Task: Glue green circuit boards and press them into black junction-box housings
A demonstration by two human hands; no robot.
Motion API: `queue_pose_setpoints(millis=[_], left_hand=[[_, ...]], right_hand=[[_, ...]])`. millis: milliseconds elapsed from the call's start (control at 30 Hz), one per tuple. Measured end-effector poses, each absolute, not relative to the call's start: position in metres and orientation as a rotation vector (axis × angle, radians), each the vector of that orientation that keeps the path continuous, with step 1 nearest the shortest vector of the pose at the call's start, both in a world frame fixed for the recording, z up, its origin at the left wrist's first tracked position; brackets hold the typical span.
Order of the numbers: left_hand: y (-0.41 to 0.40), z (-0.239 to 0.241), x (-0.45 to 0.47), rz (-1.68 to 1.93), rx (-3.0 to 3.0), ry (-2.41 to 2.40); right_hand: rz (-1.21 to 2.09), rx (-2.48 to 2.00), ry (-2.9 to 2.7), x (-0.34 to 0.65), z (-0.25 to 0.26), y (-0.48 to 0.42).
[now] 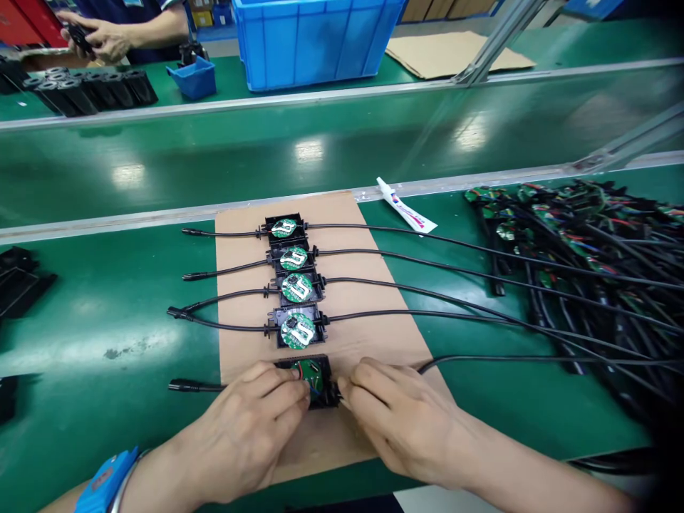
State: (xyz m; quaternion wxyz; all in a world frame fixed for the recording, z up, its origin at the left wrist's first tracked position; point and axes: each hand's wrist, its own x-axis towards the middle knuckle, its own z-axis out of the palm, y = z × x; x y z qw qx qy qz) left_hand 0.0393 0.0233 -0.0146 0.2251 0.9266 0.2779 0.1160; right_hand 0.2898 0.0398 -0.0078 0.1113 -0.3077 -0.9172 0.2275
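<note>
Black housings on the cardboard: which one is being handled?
The nearest housing to the camera: the left hand touches it and the right hand is at its right end. The four farther housings are untouched, white squiggles on their boards.

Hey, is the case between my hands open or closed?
Open. The case has no lid over the part in view, and its green board shows; the left hand hides some.

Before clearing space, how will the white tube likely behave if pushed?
The white tube probably won't roll far, as its wide end looks flattened. It may slide easily on the glossy green table. Probably light, being slim, though its fill's hidden.
</note>
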Motion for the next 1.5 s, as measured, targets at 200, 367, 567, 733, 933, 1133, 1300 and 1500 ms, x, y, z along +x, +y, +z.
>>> queue_pose_setpoints(millis=[200, 367, 567, 733, 933, 1133, 1300, 1500], left_hand=[[0.022, -0.015, 0.040, 0.321, 2.578, 0.763], [0.023, -0.015, 0.040, 0.279, 2.597, 0.803], [0.023, -0.016, 0.040, 0.266, 2.589, 0.793], [0.022, -0.012, 0.044, 0.138, 2.592, 0.812], [0.019, -0.009, 0.059, 0.121, 2.602, 0.963], [0.015, -0.014, 0.056, 0.152, 2.620, 0.962], [0.013, -0.016, 0.053, 0.171, 2.727, 0.946], [0.018, -0.009, 0.061, 0.066, 2.821, 0.892]], right_hand=[[1.295, -1.341, -2.651, 0.286, 0.019, 0.051], [1.158, -1.199, -2.784, 0.285, 0.015, 0.055], [0.379, -0.743, -2.710, 0.290, -0.029, 0.044], [0.426, -0.885, -2.660, 0.288, -0.031, 0.046], [0.283, -0.850, -2.809, 0.278, -0.023, 0.043], [0.509, -0.915, -2.654, 0.286, -0.022, 0.051], [0.768, -1.009, -2.476, 0.288, -0.024, 0.054], [0.700, -0.884, -2.438, 0.280, -0.035, 0.051]])
